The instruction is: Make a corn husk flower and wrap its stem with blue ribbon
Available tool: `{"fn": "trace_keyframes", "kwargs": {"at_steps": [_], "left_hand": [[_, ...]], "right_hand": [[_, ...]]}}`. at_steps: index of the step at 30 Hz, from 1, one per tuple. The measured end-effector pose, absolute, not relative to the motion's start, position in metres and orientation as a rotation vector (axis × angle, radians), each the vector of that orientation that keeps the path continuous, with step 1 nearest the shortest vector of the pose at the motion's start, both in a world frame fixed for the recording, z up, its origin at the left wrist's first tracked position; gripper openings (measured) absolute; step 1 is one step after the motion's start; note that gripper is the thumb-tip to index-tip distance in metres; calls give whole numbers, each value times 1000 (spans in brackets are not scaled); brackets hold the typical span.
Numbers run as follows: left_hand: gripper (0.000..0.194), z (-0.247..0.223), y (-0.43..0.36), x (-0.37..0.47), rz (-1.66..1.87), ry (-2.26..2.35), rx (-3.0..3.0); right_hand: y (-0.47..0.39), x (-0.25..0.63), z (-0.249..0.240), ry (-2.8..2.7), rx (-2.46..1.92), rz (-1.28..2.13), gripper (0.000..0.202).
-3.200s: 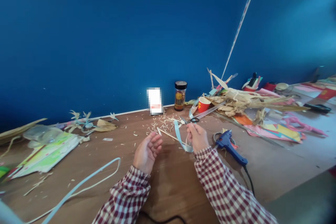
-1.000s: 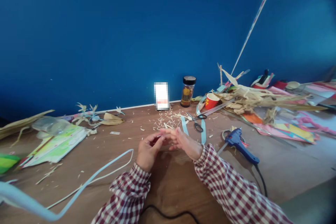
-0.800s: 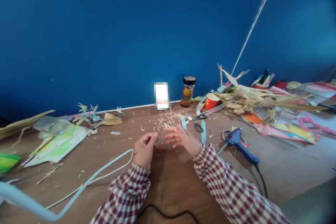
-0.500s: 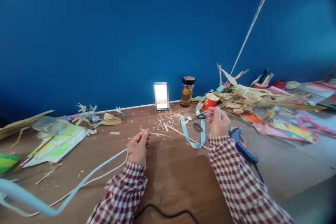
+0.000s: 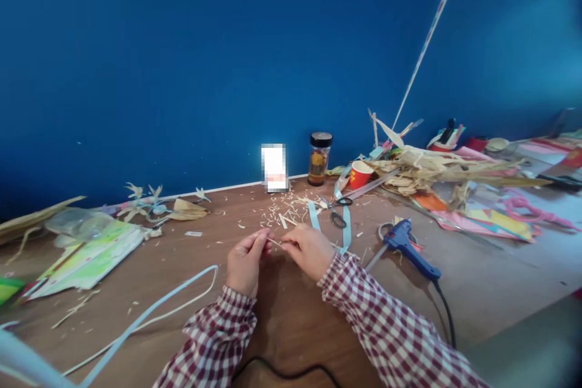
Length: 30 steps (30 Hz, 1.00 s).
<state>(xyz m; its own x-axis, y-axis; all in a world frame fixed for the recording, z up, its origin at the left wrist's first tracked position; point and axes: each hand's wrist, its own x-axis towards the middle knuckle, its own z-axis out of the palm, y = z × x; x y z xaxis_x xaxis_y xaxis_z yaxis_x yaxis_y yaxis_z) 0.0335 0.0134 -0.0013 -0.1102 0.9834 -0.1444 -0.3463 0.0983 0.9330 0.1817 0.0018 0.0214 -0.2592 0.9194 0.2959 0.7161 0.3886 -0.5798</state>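
Between my two hands runs a thin pale strip (image 5: 275, 243), its material too small to make out. My left hand (image 5: 245, 260) is closed, pinching one end between thumb and fingertips. Close beside it, my right hand (image 5: 311, 248) pinches the strip's other end, its fingers curled. Past the hands lie pale cut scraps (image 5: 284, 215), scattered over the brown table (image 5: 291, 333). Black-handled scissors (image 5: 337, 218) rest near a light blue ribbon (image 5: 347, 227), which my right hand partly hides. A blue glue gun (image 5: 411, 248) lies right of my right forearm.
A lidded jar of amber liquid (image 5: 320, 159) and a red paper cup (image 5: 361, 174) stand near the blue wall. Dried husks (image 5: 422, 170) pile at the right. Green-and-white painted paper (image 5: 93, 257) lies left. A light blue band (image 5: 159, 303) loops up at the lower left.
My right hand has come down and left from beside the scissors to the left hand and now grips the strip too. The glue gun shows more fully. The view has shifted slightly.
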Motion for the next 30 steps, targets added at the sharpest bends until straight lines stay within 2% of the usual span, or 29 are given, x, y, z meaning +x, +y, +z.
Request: {"fn": "trace_keyframes", "kwargs": {"at_steps": [6,10,12,15,19,21,23,26,30], "left_hand": [[26,-1,12,35,1343,1145,829],[27,-1,11,34,1350,1170,825],[27,-1,11,33,1341,1177,813],[26,-3,12,33,1334,1188,848],[29,-6,12,35,1307,1153,869],[36,-5,11,36,1276,1090,910],[52,-4,10,37,1276,1026,974],[67,-4,8,38,1325,1051,1035],[49,-7,9,38,1344,1183,1069]], "right_hand": [[1,185,18,-1972,-1386,601,12],[0,185,21,-1990,-1260,793,27],[0,186,23,-1962,-1206,909,25],[-2,185,24,-1774,-1186,1055,20],[1,183,19,-1547,-1144,1134,25],[5,187,17,-1522,-1147,1138,25],[13,199,17,-1458,-1167,1161,22],[25,230,23,-1093,-1115,1126,20],[31,265,35,-607,-845,1099,37]]}}
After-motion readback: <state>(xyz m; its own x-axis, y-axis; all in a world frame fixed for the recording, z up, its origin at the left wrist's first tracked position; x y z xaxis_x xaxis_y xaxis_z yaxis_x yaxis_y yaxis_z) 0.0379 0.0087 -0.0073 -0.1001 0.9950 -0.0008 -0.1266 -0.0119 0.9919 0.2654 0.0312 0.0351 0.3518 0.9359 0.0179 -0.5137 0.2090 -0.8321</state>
